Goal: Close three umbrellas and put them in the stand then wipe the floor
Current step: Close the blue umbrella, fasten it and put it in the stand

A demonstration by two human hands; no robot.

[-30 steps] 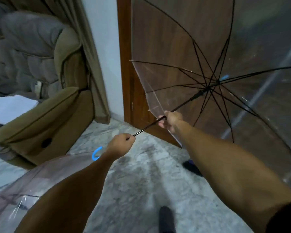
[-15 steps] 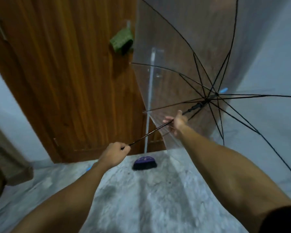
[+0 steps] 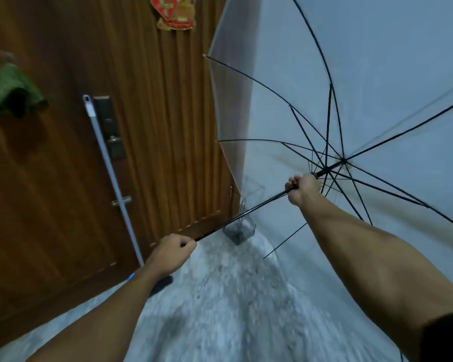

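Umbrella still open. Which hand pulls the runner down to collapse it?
Right hand: it grips the umbrella shaft just below the rib hub. Left hand holds the handle end, far from it.

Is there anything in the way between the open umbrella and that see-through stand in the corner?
Nothing visible blocks it. The stand sits on the floor by the door, just past the umbrella's shaft. The mop handle leans to the left, clear of the path. The umbrella is still open.

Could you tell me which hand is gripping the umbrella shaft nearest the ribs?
The right hand, just below the ribs; the left hand holds the handle end.
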